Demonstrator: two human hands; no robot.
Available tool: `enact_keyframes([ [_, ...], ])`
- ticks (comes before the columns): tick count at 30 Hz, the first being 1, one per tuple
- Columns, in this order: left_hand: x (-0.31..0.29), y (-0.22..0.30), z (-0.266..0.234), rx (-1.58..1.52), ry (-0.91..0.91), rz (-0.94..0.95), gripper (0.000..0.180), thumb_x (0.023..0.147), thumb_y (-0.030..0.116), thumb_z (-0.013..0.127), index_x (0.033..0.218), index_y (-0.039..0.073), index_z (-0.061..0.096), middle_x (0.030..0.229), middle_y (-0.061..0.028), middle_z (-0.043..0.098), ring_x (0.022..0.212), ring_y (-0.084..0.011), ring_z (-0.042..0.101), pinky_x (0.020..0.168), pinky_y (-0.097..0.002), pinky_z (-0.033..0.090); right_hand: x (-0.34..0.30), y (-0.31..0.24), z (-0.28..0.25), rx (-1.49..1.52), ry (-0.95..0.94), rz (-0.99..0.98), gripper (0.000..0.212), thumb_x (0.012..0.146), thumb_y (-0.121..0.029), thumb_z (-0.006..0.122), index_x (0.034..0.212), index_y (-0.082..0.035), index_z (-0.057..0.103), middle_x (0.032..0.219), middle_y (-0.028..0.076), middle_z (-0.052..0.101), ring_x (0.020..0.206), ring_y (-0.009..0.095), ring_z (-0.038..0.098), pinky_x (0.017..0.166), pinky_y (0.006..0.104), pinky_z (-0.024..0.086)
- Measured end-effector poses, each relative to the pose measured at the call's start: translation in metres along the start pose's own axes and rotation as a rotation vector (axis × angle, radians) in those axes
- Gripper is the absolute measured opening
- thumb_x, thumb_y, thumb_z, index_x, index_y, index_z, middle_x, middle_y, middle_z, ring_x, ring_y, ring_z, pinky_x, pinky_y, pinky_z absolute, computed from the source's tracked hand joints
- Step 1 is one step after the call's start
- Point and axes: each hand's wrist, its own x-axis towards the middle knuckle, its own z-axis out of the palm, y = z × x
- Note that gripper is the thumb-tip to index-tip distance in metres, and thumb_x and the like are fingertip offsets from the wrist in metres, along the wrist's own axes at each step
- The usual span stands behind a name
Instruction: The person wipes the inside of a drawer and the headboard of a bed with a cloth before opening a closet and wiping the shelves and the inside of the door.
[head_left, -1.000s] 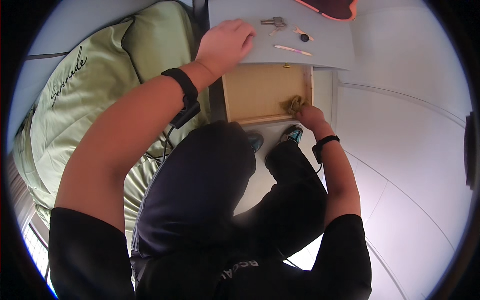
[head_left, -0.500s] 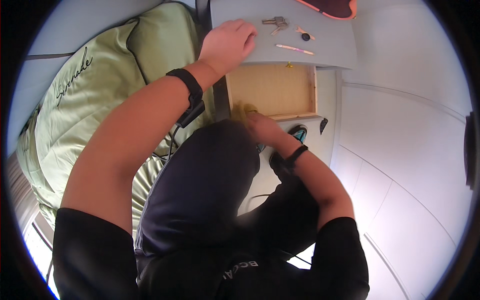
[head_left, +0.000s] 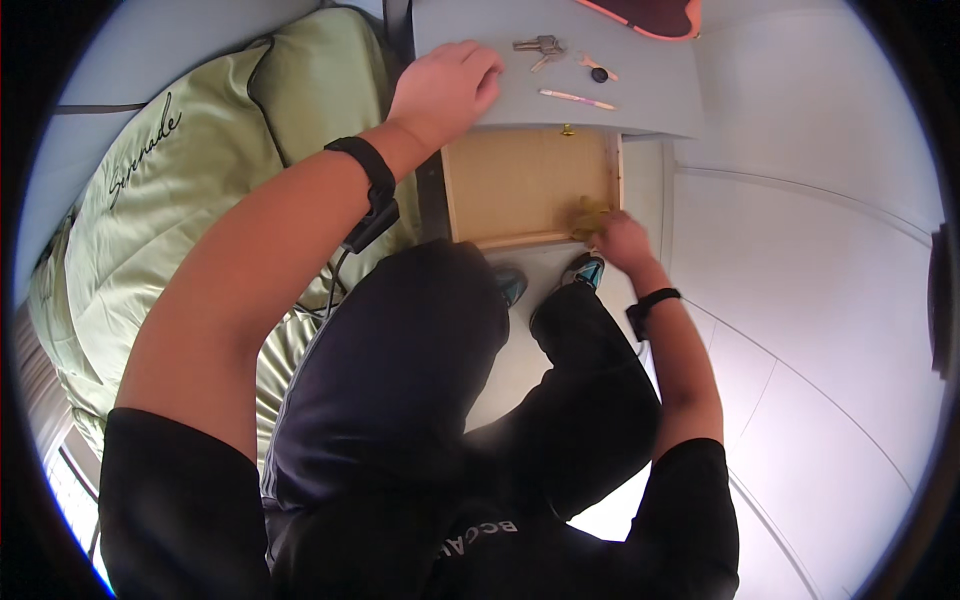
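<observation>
In my right hand (head_left: 626, 243) is a crumpled yellow-green cloth (head_left: 590, 217), blurred by motion. It is at the front right corner of a pulled-out wooden drawer (head_left: 530, 190), by the front rim. My left hand (head_left: 447, 88) rests on the left part of the grey tabletop (head_left: 640, 85) above the drawer. Its fingers are curled in, with nothing seen in them. On the tabletop to its right lie a bunch of keys (head_left: 541, 47), a pale pen (head_left: 577, 99) and a small black round piece (head_left: 599, 75) beside a small pale stick-like item (head_left: 606, 65).
A pouch with an orange-red edge (head_left: 655, 15) lies at the far end of the tabletop. Pale green satin bedding (head_left: 200, 190) fills the left side. Below the drawer are my shoes (head_left: 583, 272) and bent knees. White panels (head_left: 800, 260) stand on the right.
My right hand has swept the cloth from the drawer's front left corner to its front right corner. My left hand stays on the tabletop.
</observation>
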Motion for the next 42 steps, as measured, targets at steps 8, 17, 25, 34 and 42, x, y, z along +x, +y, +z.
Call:
enact_keyframes([
  [8, 0.004, 0.006, 0.011, -0.024, 0.023, 0.015, 0.009, 0.089, 0.012, 0.067, 0.098, 0.011, 0.067, 0.089, -0.0071, 0.066, 0.085, -0.0313, 0.066, 0.073, -0.0422, 0.055, 0.041, -0.174, 0.069, 0.596, 0.043, -0.387, 0.029, 0.088, -0.027, 0.065, 0.104, -0.003, 0.066, 0.099, 0.025, 0.07, 0.097, 0.045, 0.067, 0.084, 0.053, 0.053],
  [17, 0.003, 0.002, 0.004, -0.03, 0.006, 0.001, 0.01, 0.087, 0.011, 0.068, 0.096, 0.012, 0.067, 0.087, -0.0067, 0.065, 0.083, -0.0307, 0.066, 0.072, -0.0421, 0.055, 0.069, -0.057, 0.041, 0.433, -0.204, 0.048, 0.044, 0.092, -0.039, 0.063, 0.111, 0.0, 0.071, 0.107, 0.028, 0.071, 0.1, 0.046, 0.067, 0.091, 0.0524, 0.053],
  [25, 0.001, 0.0, 0.003, -0.032, -0.006, -0.005, 0.007, 0.088, 0.014, 0.07, 0.094, 0.011, 0.067, 0.084, -0.0047, 0.064, 0.081, -0.0272, 0.066, 0.071, -0.039, 0.055, 0.089, 0.029, 0.016, 1.005, 0.855, 0.554, 0.041, 0.098, -0.031, 0.06, 0.121, 0.002, 0.065, 0.114, 0.029, 0.07, 0.105, 0.047, 0.066, 0.091, 0.0504, 0.052],
  [34, 0.003, 0.001, 0.007, -0.048, 0.011, 0.027, 0.007, 0.087, 0.014, 0.071, 0.093, 0.011, 0.067, 0.083, -0.0036, 0.064, 0.079, -0.0263, 0.066, 0.07, -0.0394, 0.055, 0.132, 0.03, 0.048, 0.154, 0.625, 0.631, 0.031, 0.093, -0.021, 0.061, 0.118, -0.004, 0.068, 0.132, 0.016, 0.064, 0.12, 0.04, 0.06, 0.095, 0.0515, 0.052],
  [42, 0.003, 0.0, 0.002, -0.038, 0.008, 0.015, 0.007, 0.087, 0.013, 0.07, 0.093, 0.012, 0.067, 0.083, -0.0035, 0.064, 0.079, -0.027, 0.066, 0.069, -0.0401, 0.055, 0.091, 0.016, 0.03, -0.4, 0.337, 0.383, 0.029, 0.092, -0.021, 0.063, 0.119, -0.014, 0.071, 0.139, 0.007, 0.061, 0.127, 0.032, 0.057, 0.096, 0.0492, 0.052],
])
